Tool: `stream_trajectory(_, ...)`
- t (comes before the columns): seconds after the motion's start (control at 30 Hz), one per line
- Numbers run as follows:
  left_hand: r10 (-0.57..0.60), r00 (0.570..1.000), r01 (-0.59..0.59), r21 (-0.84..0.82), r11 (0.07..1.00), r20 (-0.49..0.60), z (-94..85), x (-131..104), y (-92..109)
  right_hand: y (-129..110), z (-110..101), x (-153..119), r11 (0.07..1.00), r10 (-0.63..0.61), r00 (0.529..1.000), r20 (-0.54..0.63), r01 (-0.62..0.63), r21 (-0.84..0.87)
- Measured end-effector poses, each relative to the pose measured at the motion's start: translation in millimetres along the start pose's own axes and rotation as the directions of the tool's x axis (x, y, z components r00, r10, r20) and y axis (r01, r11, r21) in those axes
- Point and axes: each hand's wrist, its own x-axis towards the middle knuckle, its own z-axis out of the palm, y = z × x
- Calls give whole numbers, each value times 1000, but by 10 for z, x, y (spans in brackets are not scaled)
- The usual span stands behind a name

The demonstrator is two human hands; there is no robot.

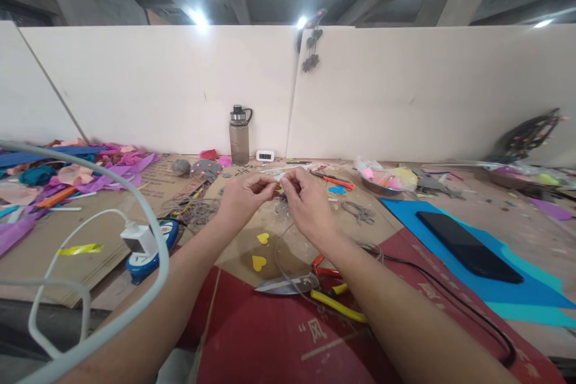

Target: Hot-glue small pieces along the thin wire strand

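Past the shears (288, 285), your left hand (249, 193) and your right hand (309, 201) are close together, each with thumb and finger pinched on one small piece (278, 188), mostly hidden. It lies between both grips, so neither hand is clearly nearer; its long axis I cannot tell. Two yellow hearts (259, 263) lie beyond the shears, near their tip.
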Motion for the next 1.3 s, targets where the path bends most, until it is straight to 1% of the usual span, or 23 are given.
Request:
stream_trajectory(0.17, -15, 1000, 15, -13, 1000, -14, 6, 1, -1, -15, -3, -9, 1000, -6, 1000, -3, 6, 2)
stream_trajectory(0.27, -43, 998, 41, -66, 997, -37, 24, -9, 2, -9, 2, -16, 1000, -15, 1000, -3, 15, -3)
stream_trajectory(0.4, -97, 989, 81, -139, 987, -113, 31, -26, 42, -4, 27, -33, 999, -33, 999, 24, 33, -4)
stream_trajectory(0.5, -160, 977, 133, -182, 974, -144, 13, -12, 48, -12, 54, -51, 999, -32, 998, 46, 32, -5)
stream_trajectory(0.57, -196, 967, 155, -238, 959, -161, 1, 14, 20, -24, 72, -67, 998, -56, 996, 72, 56, -6)
stream_trajectory(0.67, -231, 954, 138, -406, 904, -191, -5, 64, -44, -40, 110, -112, 992, -120, 983, 139, 125, -21)
stream_trajectory(0.73, -283, 938, 134, -546, 827, -198, -1, 92, -76, -39, 151, -156, 987, -150, 969, 196, 160, -36)
stream_trajectory(0.8, -356, 916, 158, -651, 743, -184, 2, 109, -87, -28, 200, -196, 984, -142, 957, 251, 163, -66)
stream_trajectory(0.9, -429, 889, 190, -725, 661, -158, -7, 126, -78, 2, 241, -199, 985, -92, 938, 335, 134, -105)
stream_trajectory(1.0, -425, 890, 157, -762, 628, -166, -34, 143, -74, 53, 157, -95, 985, -60, 907, 417, 120, -121)
stream_trajectory(1.03, -415, 893, 140, -767, 626, -176, -44, 149, -80, 85, 98, -43, 982, -36, 910, 413, 109, -154)
stream_trajectory(1.07, -405, 896, 127, -767, 629, -184, -54, 155, -90, 128, 29, 10, 975, -1, 926, 377, 85, -206)
stream_trajectory(1.13, -392, 899, 117, -752, 649, -198, -69, 163, -117, 261, -107, 100, 938, 75, 964, 255, 18, -346)
stream_trajectory(1.17, -388, 899, 118, -741, 662, -203, -73, 165, -129, 350, -159, 130, 914, 115, 971, 209, -22, -405)
stream_trajectory(1.2, -385, 899, 121, -730, 673, -206, -76, 165, -139, 451, -193, 146, 892, 166, 965, 202, -59, -449)
stream_trajectory(1.23, -383, 900, 124, -721, 682, -208, -78, 164, -145, 559, -204, 149, 865, 255, 944, 208, -126, -486)
stream_trajectory(1.3, -380, 901, 128, -709, 694, -208, -79, 157, -141, 778, -168, 125, 842, 400, 877, 264, -238, -485)
